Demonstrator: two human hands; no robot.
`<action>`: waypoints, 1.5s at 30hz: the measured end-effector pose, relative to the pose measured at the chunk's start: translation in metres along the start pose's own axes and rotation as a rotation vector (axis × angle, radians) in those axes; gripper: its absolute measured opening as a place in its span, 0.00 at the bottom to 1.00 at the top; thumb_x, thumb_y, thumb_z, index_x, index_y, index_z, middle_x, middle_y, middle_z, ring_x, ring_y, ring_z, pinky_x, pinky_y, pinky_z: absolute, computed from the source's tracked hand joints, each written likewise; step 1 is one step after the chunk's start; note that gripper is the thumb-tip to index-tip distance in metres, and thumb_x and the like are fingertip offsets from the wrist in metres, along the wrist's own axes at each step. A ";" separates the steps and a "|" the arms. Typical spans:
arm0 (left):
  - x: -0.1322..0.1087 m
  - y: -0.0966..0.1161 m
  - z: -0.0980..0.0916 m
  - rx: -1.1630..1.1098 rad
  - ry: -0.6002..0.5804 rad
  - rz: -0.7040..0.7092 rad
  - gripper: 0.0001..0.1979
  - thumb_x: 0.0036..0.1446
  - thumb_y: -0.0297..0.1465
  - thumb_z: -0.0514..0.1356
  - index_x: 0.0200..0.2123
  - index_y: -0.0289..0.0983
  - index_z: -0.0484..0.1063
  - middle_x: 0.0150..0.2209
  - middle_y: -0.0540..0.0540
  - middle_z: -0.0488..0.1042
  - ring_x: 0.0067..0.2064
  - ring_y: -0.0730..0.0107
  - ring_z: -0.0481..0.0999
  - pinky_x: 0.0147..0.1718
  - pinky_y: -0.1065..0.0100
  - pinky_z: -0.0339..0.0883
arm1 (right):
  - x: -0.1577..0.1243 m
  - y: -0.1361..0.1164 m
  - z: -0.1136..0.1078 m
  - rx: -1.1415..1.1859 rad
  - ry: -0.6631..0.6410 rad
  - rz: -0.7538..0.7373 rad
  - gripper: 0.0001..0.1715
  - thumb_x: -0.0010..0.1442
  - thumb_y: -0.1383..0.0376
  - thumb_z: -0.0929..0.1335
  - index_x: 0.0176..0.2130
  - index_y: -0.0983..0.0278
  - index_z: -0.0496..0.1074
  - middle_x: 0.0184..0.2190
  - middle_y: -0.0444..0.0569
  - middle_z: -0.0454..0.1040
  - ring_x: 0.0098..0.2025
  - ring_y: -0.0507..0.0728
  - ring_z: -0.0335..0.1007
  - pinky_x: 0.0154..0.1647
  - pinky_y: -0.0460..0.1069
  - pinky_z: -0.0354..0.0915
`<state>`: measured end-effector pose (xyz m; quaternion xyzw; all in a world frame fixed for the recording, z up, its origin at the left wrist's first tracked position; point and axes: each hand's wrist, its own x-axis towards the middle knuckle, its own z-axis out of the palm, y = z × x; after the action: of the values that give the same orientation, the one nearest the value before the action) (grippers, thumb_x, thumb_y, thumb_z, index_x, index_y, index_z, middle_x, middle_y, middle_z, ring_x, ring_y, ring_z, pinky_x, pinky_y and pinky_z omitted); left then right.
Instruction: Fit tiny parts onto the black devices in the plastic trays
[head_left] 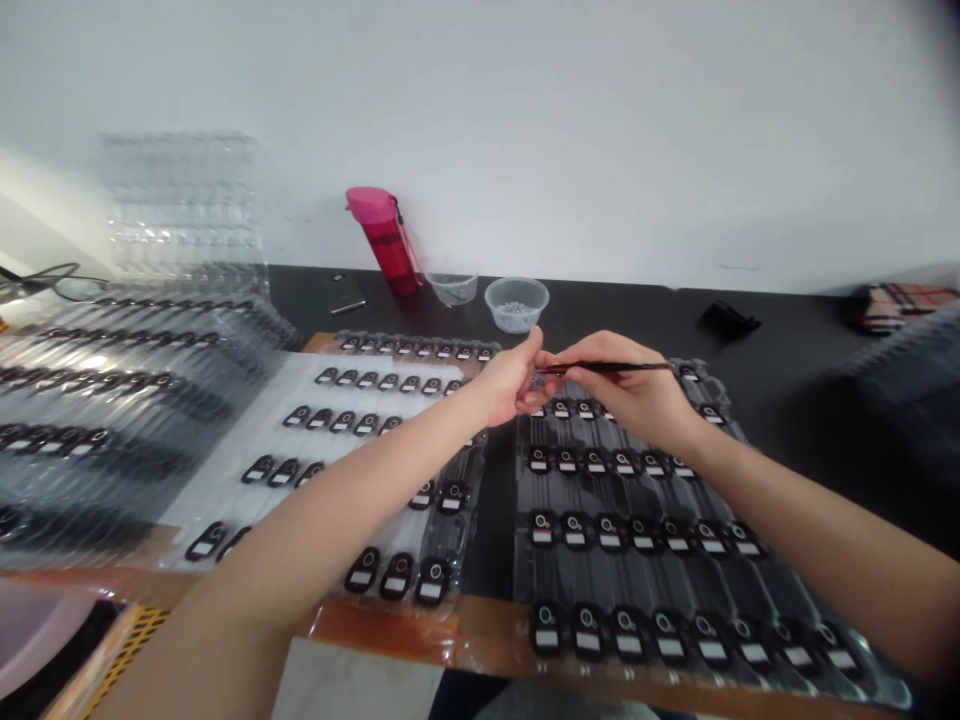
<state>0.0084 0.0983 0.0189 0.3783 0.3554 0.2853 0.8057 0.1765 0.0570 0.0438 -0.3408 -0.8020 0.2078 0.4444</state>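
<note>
My left hand point(512, 385) is cupped palm up over the gap between two trays, thumb raised. Small clear pieces point(538, 381) lie in its curled fingers; their exact shape is too small to make out. My right hand point(619, 385) grips dark tweezers point(611, 367) like a pen, with the tip pointing left at the pieces in my left hand. Beneath my right hand is a clear plastic tray point(630, 490) with rows of small black devices point(608, 532). Another such tray point(466, 510), with similar devices, sits under my left forearm.
Behind my hands stands a round clear tub point(517, 305) of small clear pieces, beside a second tub point(454, 289) and a pink bottle point(386, 240). Stacked filled trays point(112, 400) rise at left. A black item point(729, 320) and a plaid cloth item point(904, 303) lie at right.
</note>
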 end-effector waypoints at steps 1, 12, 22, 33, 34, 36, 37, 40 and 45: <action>0.000 0.000 0.000 0.001 0.002 0.001 0.27 0.60 0.52 0.43 0.27 0.35 0.65 0.18 0.49 0.62 0.14 0.82 0.53 0.13 0.77 0.41 | 0.000 0.000 0.000 0.003 0.001 0.001 0.10 0.60 0.67 0.66 0.42 0.58 0.75 0.38 0.48 0.75 0.41 0.56 0.72 0.43 0.52 0.69; -0.001 -0.001 0.003 -0.020 0.027 0.010 0.27 0.60 0.52 0.43 0.27 0.35 0.64 0.16 0.50 0.62 0.13 0.82 0.53 0.12 0.78 0.41 | -0.001 0.002 -0.002 -0.028 -0.028 -0.087 0.12 0.60 0.70 0.66 0.42 0.60 0.75 0.38 0.49 0.75 0.40 0.55 0.71 0.42 0.51 0.68; -0.003 0.000 0.004 0.029 -0.014 -0.014 0.27 0.61 0.52 0.41 0.26 0.35 0.63 0.14 0.51 0.61 0.11 0.82 0.50 0.11 0.77 0.40 | -0.001 0.005 -0.004 -0.039 -0.072 -0.143 0.12 0.60 0.70 0.66 0.43 0.60 0.75 0.38 0.51 0.74 0.39 0.54 0.71 0.39 0.50 0.69; -0.002 -0.001 0.004 0.039 -0.026 -0.024 0.29 0.58 0.55 0.42 0.28 0.35 0.63 0.14 0.52 0.60 0.12 0.82 0.49 0.12 0.76 0.39 | -0.005 0.004 -0.008 0.000 -0.068 -0.121 0.09 0.60 0.68 0.66 0.40 0.60 0.76 0.37 0.50 0.74 0.35 0.53 0.71 0.33 0.49 0.68; -0.002 -0.001 0.004 0.042 -0.027 -0.025 0.28 0.58 0.55 0.42 0.28 0.36 0.63 0.14 0.52 0.59 0.12 0.82 0.49 0.12 0.76 0.39 | -0.005 0.003 -0.008 0.007 -0.051 -0.098 0.09 0.60 0.68 0.67 0.39 0.60 0.76 0.36 0.49 0.74 0.36 0.53 0.71 0.34 0.49 0.69; -0.003 0.000 0.003 0.051 -0.027 -0.020 0.28 0.59 0.54 0.41 0.28 0.36 0.63 0.15 0.52 0.59 0.12 0.82 0.48 0.12 0.76 0.39 | -0.004 0.003 -0.007 0.037 -0.004 -0.034 0.07 0.58 0.66 0.68 0.38 0.59 0.77 0.35 0.48 0.74 0.36 0.54 0.71 0.36 0.50 0.70; -0.004 0.000 0.002 0.059 -0.029 -0.018 0.28 0.60 0.53 0.41 0.29 0.35 0.64 0.15 0.52 0.59 0.12 0.82 0.48 0.12 0.76 0.39 | -0.003 0.003 -0.007 0.069 0.029 0.010 0.06 0.58 0.66 0.69 0.37 0.59 0.77 0.34 0.48 0.75 0.36 0.54 0.72 0.36 0.50 0.71; -0.004 0.003 -0.003 0.106 -0.004 -0.017 0.29 0.61 0.52 0.40 0.31 0.34 0.67 0.16 0.53 0.59 0.13 0.82 0.48 0.13 0.75 0.38 | 0.000 0.007 -0.006 0.223 0.126 0.156 0.04 0.56 0.64 0.70 0.35 0.59 0.76 0.34 0.48 0.74 0.34 0.54 0.73 0.36 0.51 0.73; 0.007 0.016 -0.015 0.447 0.287 0.038 0.17 0.61 0.41 0.50 0.31 0.34 0.68 0.15 0.56 0.54 0.14 0.82 0.47 0.15 0.74 0.37 | 0.006 0.027 -0.002 0.271 0.155 0.270 0.06 0.55 0.62 0.71 0.34 0.61 0.76 0.35 0.49 0.74 0.32 0.54 0.74 0.34 0.52 0.73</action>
<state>-0.0023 0.1184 0.0221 0.5092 0.5130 0.2657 0.6379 0.1852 0.0801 0.0312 -0.3972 -0.6772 0.3446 0.5146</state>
